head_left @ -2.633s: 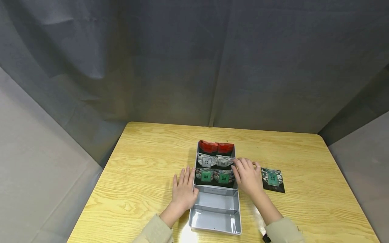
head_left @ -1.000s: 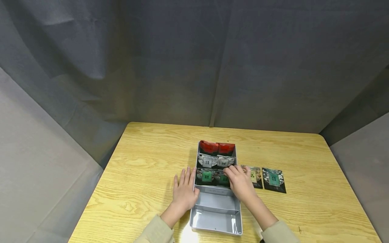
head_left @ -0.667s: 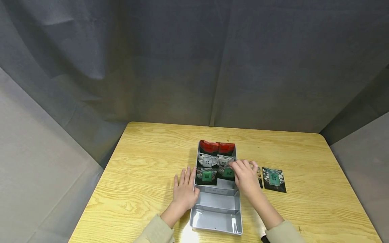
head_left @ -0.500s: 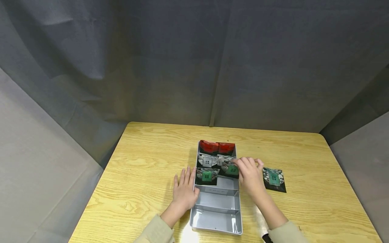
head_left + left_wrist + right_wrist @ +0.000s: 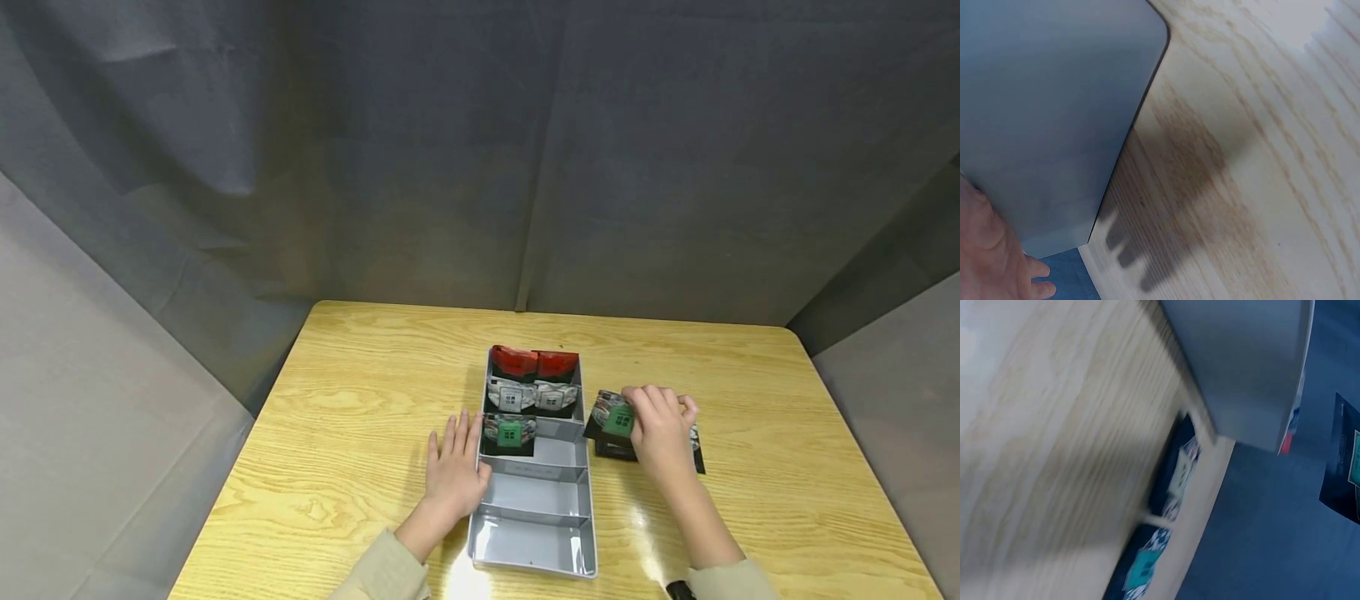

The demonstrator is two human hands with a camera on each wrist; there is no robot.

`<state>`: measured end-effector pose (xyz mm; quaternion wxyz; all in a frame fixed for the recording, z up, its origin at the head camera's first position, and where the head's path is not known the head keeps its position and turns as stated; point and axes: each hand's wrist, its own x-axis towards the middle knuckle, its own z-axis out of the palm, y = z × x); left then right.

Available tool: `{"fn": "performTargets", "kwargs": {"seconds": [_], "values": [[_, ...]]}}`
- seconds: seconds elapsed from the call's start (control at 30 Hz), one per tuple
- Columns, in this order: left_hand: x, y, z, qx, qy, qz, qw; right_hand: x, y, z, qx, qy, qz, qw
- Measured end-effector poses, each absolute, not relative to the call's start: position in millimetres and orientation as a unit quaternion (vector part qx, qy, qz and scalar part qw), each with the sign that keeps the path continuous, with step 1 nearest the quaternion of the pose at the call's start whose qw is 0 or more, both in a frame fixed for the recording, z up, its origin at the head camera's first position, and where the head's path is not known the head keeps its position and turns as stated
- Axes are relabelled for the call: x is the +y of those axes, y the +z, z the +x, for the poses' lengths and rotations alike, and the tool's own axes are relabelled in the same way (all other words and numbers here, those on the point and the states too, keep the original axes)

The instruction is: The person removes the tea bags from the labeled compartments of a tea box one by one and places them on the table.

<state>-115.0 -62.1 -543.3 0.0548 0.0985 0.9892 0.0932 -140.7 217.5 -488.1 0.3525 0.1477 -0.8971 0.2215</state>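
My right hand (image 5: 663, 429) pinches a dark sachet with a green label (image 5: 611, 417) by its edge, over the table to the right of the grey box. In the right wrist view that sachet (image 5: 1340, 465) shows at the right edge. My left hand (image 5: 455, 475) rests with straight fingers against the left side of the compartmented box (image 5: 532, 547); the left wrist view shows part of this hand (image 5: 988, 250) beside the box wall. One green-labelled sachet (image 5: 509, 434) stands in the left half of the third compartment from the back.
Red sachets (image 5: 515, 362) stand in the box's rear compartment, silver-grey sachets (image 5: 512, 397) in the one before it. On the table right of the box lie a yellow-labelled sachet (image 5: 1175, 475) and a teal-labelled sachet (image 5: 1142, 562), partly hidden in the head view.
A yellow-labelled sachet came to lie left of the teal one. My right hand then drew the right-hand green sachet out of the box and carried it right. My left hand stayed put.
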Motion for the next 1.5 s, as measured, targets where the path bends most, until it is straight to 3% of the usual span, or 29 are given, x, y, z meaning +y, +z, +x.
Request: {"fn": "performTargets", "kwargs": {"seconds": [0.3, 0.93, 1.5], "values": [[-62, -541, -115, 0.989, 0.092, 0.101, 0.051, 242, -513, -130, -0.918, 0.227, 0.108, 0.307], [-62, -542, -115, 0.988, 0.100, 0.096, 0.061, 248, -586, -111, -0.953, 0.184, 0.126, 0.204], [-62, -543, -115, 0.989, 0.097, 0.097, 0.053, 248, -621, -110, -0.962, 0.146, 0.105, 0.205]]}}
